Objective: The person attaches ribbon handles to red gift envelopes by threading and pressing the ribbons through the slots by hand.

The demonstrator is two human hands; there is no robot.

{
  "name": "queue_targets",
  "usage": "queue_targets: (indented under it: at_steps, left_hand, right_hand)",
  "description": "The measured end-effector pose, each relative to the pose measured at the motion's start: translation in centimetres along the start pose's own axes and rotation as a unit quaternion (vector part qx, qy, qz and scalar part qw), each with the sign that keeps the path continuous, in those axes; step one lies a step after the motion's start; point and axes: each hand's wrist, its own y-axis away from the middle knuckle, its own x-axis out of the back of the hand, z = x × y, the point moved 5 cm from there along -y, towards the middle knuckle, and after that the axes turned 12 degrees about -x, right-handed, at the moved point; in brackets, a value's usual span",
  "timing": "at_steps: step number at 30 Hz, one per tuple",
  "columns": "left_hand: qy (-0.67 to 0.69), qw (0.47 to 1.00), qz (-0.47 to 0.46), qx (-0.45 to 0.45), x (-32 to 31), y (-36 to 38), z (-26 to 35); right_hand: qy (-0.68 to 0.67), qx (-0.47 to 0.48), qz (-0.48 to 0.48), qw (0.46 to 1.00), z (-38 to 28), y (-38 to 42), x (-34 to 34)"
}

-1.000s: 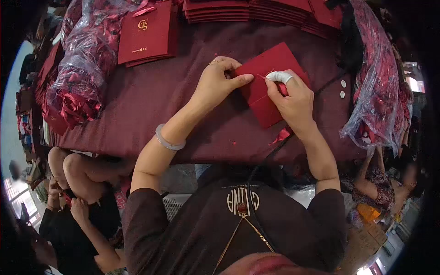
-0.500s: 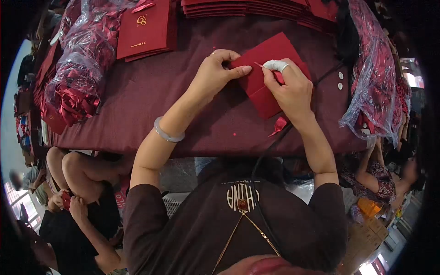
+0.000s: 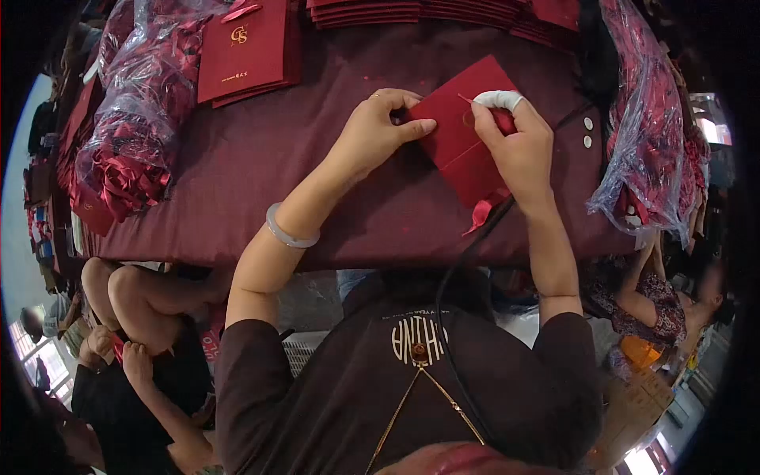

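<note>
A flat red paper bag (image 3: 453,136) lies tilted on the cloth between my hands. My left hand (image 3: 378,133) grips its left edge, thumb on top and fingers partly hidden behind. My right hand (image 3: 524,146), its index finger in a white wrap (image 3: 499,99), is closed over the upper right of the bag. Thumb and index finger pinch a thin red ribbon (image 3: 465,98), whose tip pokes out past them. A shiny red ribbon tail (image 3: 480,215) hangs below the bag's lower corner.
Finished-looking red bags with gold lettering (image 3: 241,51) lie at the upper left, beside ribbons in clear plastic (image 3: 131,142). More bags (image 3: 443,9) are stacked at the back. Another plastic bundle (image 3: 641,150) and white discs (image 3: 588,123) lie right. A person (image 3: 142,372) sits at left.
My right hand has shifted slightly right and up with the ribbon tip. The red bag has moved a little to the right, and my left hand still grips it.
</note>
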Motion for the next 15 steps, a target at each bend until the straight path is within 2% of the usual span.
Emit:
queue_targets:
  at_steps: [2,3,5,8,11,15]
  left_hand:
    - [0.05,0.998,-0.002,0.03,-0.1,0.0,-0.2]
    - [0.05,0.998,-0.002,0.03,-0.1,0.1,-0.1]
    - [0.056,0.998,0.004,0.029,-0.1,0.1,0.1]
    - [0.094,0.995,0.019,0.02,-0.2,0.1,-0.4]
    - [0.019,1.0,-0.002,0.003,-0.2,0.1,0.3]
    - [0.009,1.0,-0.004,0.01,-0.2,0.1,0.3]
  right_hand:
    - [-0.024,0.062,0.023,0.998,-0.6,0.1,0.5]
    - [-0.024,0.062,0.023,0.998,-0.6,0.2,0.6]
    - [0.047,0.121,0.042,0.991,-1.3,0.5,0.5]
    - [0.068,0.163,0.041,0.983,-1.6,1.0,-0.2]
    - [0.096,0.164,0.026,0.982,-2.1,1.3,-0.6]
    - [0.109,0.149,0.017,0.983,-1.6,1.3,-1.0]
